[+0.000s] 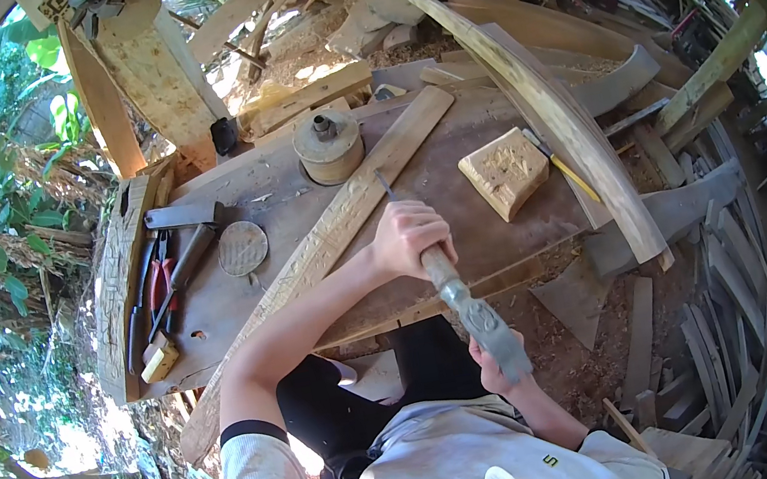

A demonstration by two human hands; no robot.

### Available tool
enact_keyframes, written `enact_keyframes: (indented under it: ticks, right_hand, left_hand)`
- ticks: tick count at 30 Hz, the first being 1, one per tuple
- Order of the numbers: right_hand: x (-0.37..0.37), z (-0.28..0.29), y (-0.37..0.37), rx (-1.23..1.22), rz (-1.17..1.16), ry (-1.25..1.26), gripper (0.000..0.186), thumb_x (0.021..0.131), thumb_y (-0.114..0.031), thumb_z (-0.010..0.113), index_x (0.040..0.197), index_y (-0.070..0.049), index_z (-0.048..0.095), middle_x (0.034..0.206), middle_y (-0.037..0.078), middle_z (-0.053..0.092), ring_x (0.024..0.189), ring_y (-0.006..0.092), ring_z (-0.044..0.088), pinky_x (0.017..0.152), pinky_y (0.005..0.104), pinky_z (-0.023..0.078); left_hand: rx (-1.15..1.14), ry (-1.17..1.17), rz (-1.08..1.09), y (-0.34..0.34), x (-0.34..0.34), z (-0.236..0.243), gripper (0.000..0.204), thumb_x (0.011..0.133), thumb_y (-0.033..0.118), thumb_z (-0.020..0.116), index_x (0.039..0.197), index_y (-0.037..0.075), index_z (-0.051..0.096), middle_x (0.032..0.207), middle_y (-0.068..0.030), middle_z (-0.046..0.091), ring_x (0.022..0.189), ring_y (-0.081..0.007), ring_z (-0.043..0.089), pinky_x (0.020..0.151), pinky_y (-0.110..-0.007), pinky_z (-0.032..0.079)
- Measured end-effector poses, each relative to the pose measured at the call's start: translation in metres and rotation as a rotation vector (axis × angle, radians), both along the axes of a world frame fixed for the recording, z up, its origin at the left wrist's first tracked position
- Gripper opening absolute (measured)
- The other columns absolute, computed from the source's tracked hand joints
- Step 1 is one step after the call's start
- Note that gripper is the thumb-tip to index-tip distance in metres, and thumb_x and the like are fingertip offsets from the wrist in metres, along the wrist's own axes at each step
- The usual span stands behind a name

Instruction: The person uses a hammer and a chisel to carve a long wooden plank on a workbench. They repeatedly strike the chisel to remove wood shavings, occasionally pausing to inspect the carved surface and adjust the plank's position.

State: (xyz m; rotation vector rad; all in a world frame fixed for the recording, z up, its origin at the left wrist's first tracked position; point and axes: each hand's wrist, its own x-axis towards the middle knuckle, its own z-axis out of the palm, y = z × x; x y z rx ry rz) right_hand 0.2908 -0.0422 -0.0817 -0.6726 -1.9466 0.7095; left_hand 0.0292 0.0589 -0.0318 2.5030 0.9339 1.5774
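Note:
My left hand (pixel 412 238) is closed round a chisel (pixel 436 266). Its thin metal blade points away from me, the tip at the edge of a long wooden plank (pixel 332 233), and its wooden handle comes back toward me. In line with the handle's near end is a grey metal tool head (pixel 492 331), like that of a hammer or hatchet. My right hand (pixel 496 365) is beside and partly behind this head, fingers curled; its grip is mostly hidden. Obliquely across the workbench (pixel 277 181), the plank bears a row of small carved marks along its face.
Pliers (pixel 162 277), a hammer-like tool (pixel 189 262) and a wooden block (pixel 160 358) lie at the bench's left. A round wooden pot (pixel 329 152), a disc (pixel 243 248) and a carved block (pixel 504 174) rest nearby. A long curved timber (pixel 569 137) crosses the right side; offcuts surround it.

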Motion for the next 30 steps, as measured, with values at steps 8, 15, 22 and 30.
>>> enact_keyframes:
  ticks: [8, 15, 22, 30]
  right_hand:
    - [-0.002, 0.014, -0.003, -0.011, 0.183, 0.117, 0.009, 0.088, -0.012, 0.061, 0.085, -0.003, 0.061, 0.062, 0.005, 0.055, 0.049, 0.0221, 0.057, 0.046, 0.034, 0.042]
    - [-0.004, -0.001, -0.002, -0.011, 0.035, 0.107, 0.015, 0.088, -0.014, 0.065, 0.074, -0.008, 0.064, 0.063, 0.006, 0.059, 0.053, 0.0216, 0.061, 0.048, 0.035, 0.043]
    - [0.016, -0.017, 0.011, -0.277, 0.081, 0.043, 0.022, 0.094, -0.023, 0.059, 0.079, -0.007, 0.06, 0.061, 0.004, 0.054, 0.051, 0.0191, 0.054, 0.051, 0.0338, 0.042]
    - [-0.021, 0.024, 0.082, -0.698, 0.101, 0.243, 0.051, 0.111, -0.05, 0.038, 0.09, -0.006, 0.056, 0.061, -0.003, 0.046, 0.053, 0.0072, 0.048, 0.059, 0.0276, 0.051]
  left_hand:
    - [0.055, -0.061, -0.004, -0.004, 0.006, 0.011, 0.028, 0.061, 0.004, 0.068, 0.057, 0.01, 0.042, 0.053, -0.0059, 0.045, 0.044, -0.027, 0.047, 0.044, -0.036, 0.039]
    - [0.063, -0.047, 0.007, -0.007, 0.004, 0.012, 0.029, 0.061, 0.003, 0.068, 0.057, 0.01, 0.04, 0.053, -0.0061, 0.044, 0.044, -0.0276, 0.046, 0.044, -0.037, 0.038]
    - [0.007, -0.001, 0.023, -0.012, 0.002, 0.01, 0.026, 0.058, 0.017, 0.076, 0.059, 0.012, 0.05, 0.056, -0.0036, 0.053, 0.05, -0.027, 0.054, 0.048, -0.038, 0.043]
    - [-0.107, -0.044, 0.086, -0.03, -0.016, 0.022, 0.022, 0.066, 0.009, 0.072, 0.057, 0.011, 0.052, 0.053, -0.0077, 0.05, 0.047, -0.0273, 0.053, 0.047, -0.037, 0.042]
